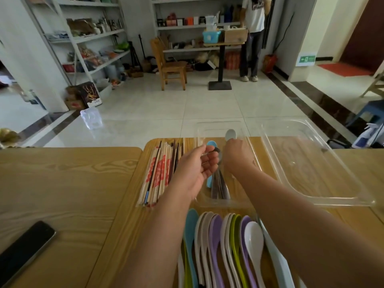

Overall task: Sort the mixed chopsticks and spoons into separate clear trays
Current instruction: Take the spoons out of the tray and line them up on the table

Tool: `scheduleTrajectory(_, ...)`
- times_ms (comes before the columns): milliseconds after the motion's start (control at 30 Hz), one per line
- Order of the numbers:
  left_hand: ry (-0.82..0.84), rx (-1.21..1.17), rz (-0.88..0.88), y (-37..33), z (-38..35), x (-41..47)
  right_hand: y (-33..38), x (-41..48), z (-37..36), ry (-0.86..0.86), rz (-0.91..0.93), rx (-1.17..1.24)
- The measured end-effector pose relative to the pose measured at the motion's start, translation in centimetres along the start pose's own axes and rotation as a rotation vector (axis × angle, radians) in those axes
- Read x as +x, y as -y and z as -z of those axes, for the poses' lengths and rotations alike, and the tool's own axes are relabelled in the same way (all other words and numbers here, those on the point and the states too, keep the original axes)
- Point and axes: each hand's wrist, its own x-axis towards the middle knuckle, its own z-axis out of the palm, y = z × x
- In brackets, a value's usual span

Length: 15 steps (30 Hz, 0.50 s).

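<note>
My right hand point(236, 156) grips a pale grey spoon point(230, 135) over the narrow clear tray point(218, 123); the spoon's bowl sticks up past my fingers. That tray holds a blue spoon point(209, 181) and several metal spoons point(220, 188). My left hand point(195, 167) is beside it, fingers curled, pinching the end of a dark metal spoon point(215, 150). Chopsticks point(160, 171), some in red-printed wrappers, lie together to the left. Plastic spoons point(228, 246) in blue, white, purple and green are lined up nearest me, under my forearms.
A large clear tray point(311, 167) sits tilted at the right, with nothing in it. A black phone point(25, 252) lies on the wooden table point(72, 183) at the left. Beyond are a chair point(170, 67), shelves and a standing person point(253, 38).
</note>
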Motion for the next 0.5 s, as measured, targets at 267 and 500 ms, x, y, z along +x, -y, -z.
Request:
scheduleTrajectory(267, 0.004, -0.173, -0.033, 0.7, 1.4, -3.9, -1.8, -3.3, 3.8, 0.050, 0.000, 0.351)
scheduleTrajectory(500, 0.104, -0.262, 0.067, 5.5, -2.8, -11.0, -10.0, -14.2, 8.3, 0.085, -0.030, 0.616)
